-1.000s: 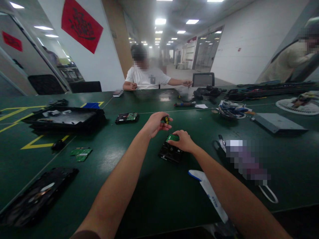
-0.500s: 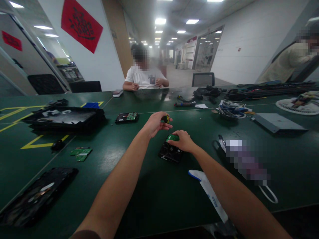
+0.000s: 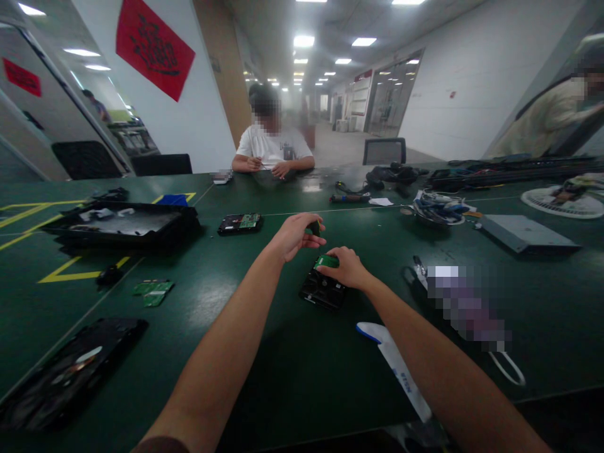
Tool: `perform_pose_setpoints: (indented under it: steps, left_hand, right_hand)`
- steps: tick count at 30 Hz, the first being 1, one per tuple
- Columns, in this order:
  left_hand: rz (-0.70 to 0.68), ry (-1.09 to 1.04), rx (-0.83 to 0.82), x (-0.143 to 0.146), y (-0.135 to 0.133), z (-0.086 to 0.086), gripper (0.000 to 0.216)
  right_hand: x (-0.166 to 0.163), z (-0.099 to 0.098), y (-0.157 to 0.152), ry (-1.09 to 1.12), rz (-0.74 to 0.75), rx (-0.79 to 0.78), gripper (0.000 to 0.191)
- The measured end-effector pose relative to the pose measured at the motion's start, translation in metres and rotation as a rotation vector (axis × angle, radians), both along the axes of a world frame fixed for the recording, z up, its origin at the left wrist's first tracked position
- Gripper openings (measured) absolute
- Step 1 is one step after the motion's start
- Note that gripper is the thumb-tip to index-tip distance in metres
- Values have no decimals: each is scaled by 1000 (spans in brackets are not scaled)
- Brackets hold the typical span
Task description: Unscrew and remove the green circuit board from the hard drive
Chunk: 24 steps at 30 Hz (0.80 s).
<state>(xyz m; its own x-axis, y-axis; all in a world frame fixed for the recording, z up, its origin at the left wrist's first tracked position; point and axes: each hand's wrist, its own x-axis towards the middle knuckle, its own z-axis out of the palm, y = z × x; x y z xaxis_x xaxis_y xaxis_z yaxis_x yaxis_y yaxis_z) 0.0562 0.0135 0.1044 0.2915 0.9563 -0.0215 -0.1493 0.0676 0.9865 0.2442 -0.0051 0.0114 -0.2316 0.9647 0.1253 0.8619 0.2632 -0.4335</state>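
A black hard drive (image 3: 323, 292) lies on the green table in front of me, with a green circuit board (image 3: 325, 261) at its far end. My right hand (image 3: 348, 267) grips the drive from the right side, thumb lying across the board. Just above the far end, my left hand (image 3: 300, 236) is closed around a small screwdriver (image 3: 315, 228) with a black and yellow handle. Its shaft seems to point down at the board, though the tip is too small to make out.
Left of my arms lie loose green circuit boards (image 3: 155, 292), a black casing (image 3: 75, 371), a stack of black trays (image 3: 123, 223) and another hard drive (image 3: 240, 223). To the right are a white-and-blue strip (image 3: 401, 371), a grey metal box (image 3: 528, 233) and bundled cables (image 3: 436, 207). A person (image 3: 274, 148) sits opposite.
My left hand has turned the screwdriver handle slightly, showing less yellow. My right hand and the hard drive stay in place. The person opposite has lowered one hand.
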Motion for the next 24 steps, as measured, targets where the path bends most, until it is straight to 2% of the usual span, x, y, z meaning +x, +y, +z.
perform_pose_setpoints:
  steps: [4,12,19,24]
  left_hand:
    - [-9,-30,-37,1,1,1,18]
    - [12,0,13,-2,2,-1,20]
    - [-2,-70,-48,2,1,1,12]
    - [-1,-55,-45,1,3,-1,20]
  right_hand:
    - [0,-1,1,-4,1,3,62]
    - [1,-1,1,-1,11,-5,62]
    - [1,-1,1,-16,-4,-5,63]
    - [1,-2,1,-13,10,6,60]
